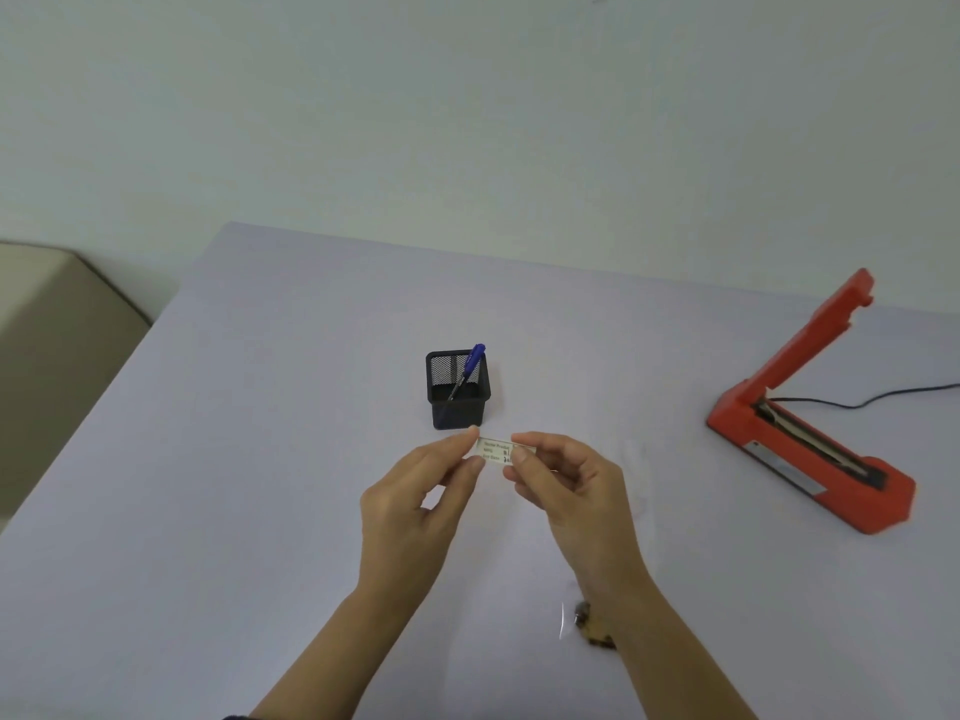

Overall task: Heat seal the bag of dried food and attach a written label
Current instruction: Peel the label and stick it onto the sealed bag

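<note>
A small cream label [496, 451] with printed lines and some handwriting is held above the table between both hands. My left hand [415, 501] pinches its left end and my right hand [566, 491] pinches its right end. The clear bag of dried food [584, 623] lies on the table under my right forearm, mostly hidden; only a brown clump and a glint of plastic show. The red heat sealer [810, 433] stands at the right with its arm raised.
A black mesh pen holder [457, 389] with a blue pen [470, 363] stands just beyond the label. The sealer's black cord [883, 394] runs off to the right. The pale table [260, 459] ends at the left, with a beige surface [57, 345] beyond.
</note>
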